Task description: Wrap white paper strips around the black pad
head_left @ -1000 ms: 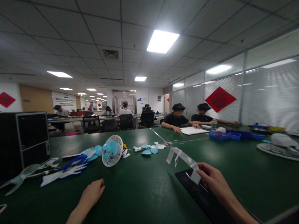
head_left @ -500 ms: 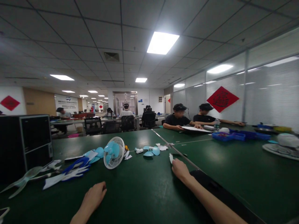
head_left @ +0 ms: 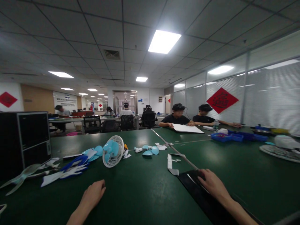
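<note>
My left hand [head_left: 93, 193] rests at the front of the green table [head_left: 140, 193], fingers curled in, with nothing visible in them. My right hand [head_left: 213, 184] is over a long black flat thing [head_left: 194, 192] lying on the right, its fingertips at the far edge and thumb a little apart from them. Whether it touches the black thing I cannot tell. Just beyond lies a bent white strip [head_left: 169, 162], its lower end near the black thing's corner. A small fan head [head_left: 113, 151] with a white cage and light-blue blades stands ahead of my left hand.
Blue-and-white gloves [head_left: 72, 170], pale blades [head_left: 24, 175] and a black computer case [head_left: 32, 137] are at left. A light-blue fan blade [head_left: 150, 150] lies mid-table. Blue trays [head_left: 221, 137] and a bottle [head_left: 216, 125] stand at right. Two people sit across, one with a white board [head_left: 188, 128].
My right hand has let go of the white strip and moved right and nearer, over the black thing. The strip now lies on the table. My left hand has barely moved.
</note>
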Demonstrator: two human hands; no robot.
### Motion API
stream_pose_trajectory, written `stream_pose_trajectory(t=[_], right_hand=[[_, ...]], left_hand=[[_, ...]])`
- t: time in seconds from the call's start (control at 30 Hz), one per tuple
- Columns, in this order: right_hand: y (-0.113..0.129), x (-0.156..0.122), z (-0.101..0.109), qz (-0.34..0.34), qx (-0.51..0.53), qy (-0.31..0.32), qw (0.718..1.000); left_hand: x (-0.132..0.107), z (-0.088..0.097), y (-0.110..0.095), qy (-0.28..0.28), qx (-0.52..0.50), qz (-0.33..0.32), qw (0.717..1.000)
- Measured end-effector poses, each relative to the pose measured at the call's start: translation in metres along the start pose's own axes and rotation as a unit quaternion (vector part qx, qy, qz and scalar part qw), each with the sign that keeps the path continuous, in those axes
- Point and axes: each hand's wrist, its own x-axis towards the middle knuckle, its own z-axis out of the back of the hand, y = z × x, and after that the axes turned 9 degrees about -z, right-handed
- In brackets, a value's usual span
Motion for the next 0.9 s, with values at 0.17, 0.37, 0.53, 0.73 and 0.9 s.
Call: stream_pose_trajectory(t=[0.17, 0.37, 0.53, 0.73, 0.9], right_hand=[[-0.043, -0.011, 0.01, -0.053, 0.001, 0.024, 0.998], [-0.042, -0.016, 0.012, -0.047, 0.015, 0.033, 0.998], [-0.058, -0.021, 0.018, -0.059, 0.01, 0.015, 0.998], [-0.085, -0.03, 0.043, -0.065, 0.023, 0.001, 0.998], [-0.035, -0.04, 0.044, 0.056, 0.085, 0.034, 0.994]], left_hand=[[-0.004, 0.005, -0.01, 0.01, 0.003, 0.004, 1.0], [0.0, 0.003, -0.005, 0.019, 0.001, 0.006, 1.0], [0.003, -0.004, 0.002, -0.011, 0.017, -0.005, 1.0], [-0.003, 0.003, -0.011, -0.009, 0.005, 0.013, 1.0], [-0.003, 0.002, -0.016, -0.003, -0.01, 0.012, 1.0]])
